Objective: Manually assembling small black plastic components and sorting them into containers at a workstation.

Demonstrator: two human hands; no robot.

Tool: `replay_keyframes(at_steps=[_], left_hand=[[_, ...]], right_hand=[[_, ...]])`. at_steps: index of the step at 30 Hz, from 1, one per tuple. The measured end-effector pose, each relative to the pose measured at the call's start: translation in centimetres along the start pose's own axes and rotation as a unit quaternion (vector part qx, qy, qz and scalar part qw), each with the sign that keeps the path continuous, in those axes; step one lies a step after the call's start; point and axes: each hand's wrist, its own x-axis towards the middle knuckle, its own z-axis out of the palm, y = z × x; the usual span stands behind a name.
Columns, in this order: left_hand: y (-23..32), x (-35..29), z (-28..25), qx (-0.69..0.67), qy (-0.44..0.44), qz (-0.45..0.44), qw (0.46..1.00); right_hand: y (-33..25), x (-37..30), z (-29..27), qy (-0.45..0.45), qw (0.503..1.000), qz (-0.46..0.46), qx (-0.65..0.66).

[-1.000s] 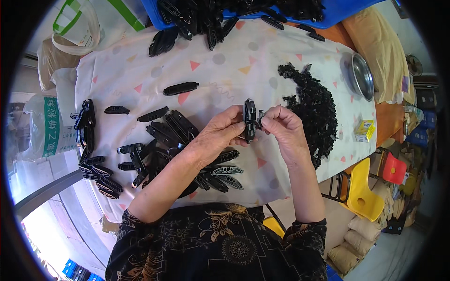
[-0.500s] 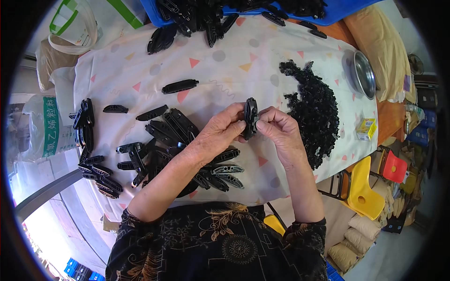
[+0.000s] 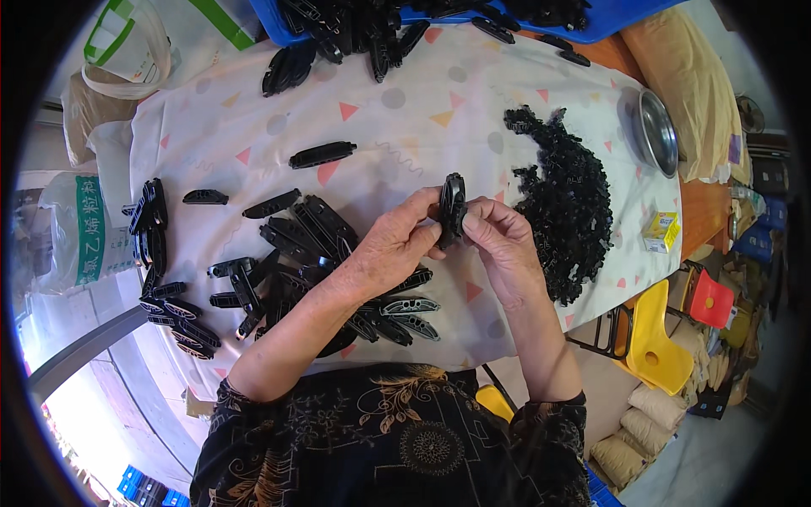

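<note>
Part (image 3: pixel 453 201), black, pinched by left hand (image 3: pixel 393 245), right hand (image 3: pixel 505 241) closed against it.

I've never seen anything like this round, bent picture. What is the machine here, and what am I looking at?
There is no robot here, just a person's two bare hands. The view comes from the left of two wide fisheye cameras worn on the head, looking down, so straight edges bend toward the rim.

The left hand holds a long black part upright in the picture. The right hand has its fingertips at that part's edge; whether they pinch something small is hidden.

On the patterned cloth, more long parts lie at left, and a heap of small black pieces at right. Beyond are a blue tray at the top, a metal bowl and a small yellow box.
</note>
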Motion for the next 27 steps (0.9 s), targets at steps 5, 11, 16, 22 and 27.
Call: replay_keyframes(at_steps=[5,11,16,22,27], left_hand=[[-0.1,-0.2,0.3,0.059,0.026,0.068,0.996],[0.4,-0.4,0.8,0.19,0.011,0.027,0.981],[0.9,-0.3,1.6,0.166,0.04,0.06,0.984],[1.7,0.8,0.9,0.169,-0.003,0.082,0.982],[4.4,1.2,-0.6,0.359,-0.052,0.076,0.929]], right_hand=[[0.6,-0.1,0.2,0.028,0.997,-0.035,-0.065],[0.3,-0.5,1.4,0.029,0.988,-0.085,-0.122],[0.5,-0.2,1.4,-0.02,0.999,-0.037,0.006],[0.3,0.2,1.5,-0.011,0.998,-0.065,0.001],[-1.5,1.0,-0.7,-0.039,0.967,-0.131,-0.215]])
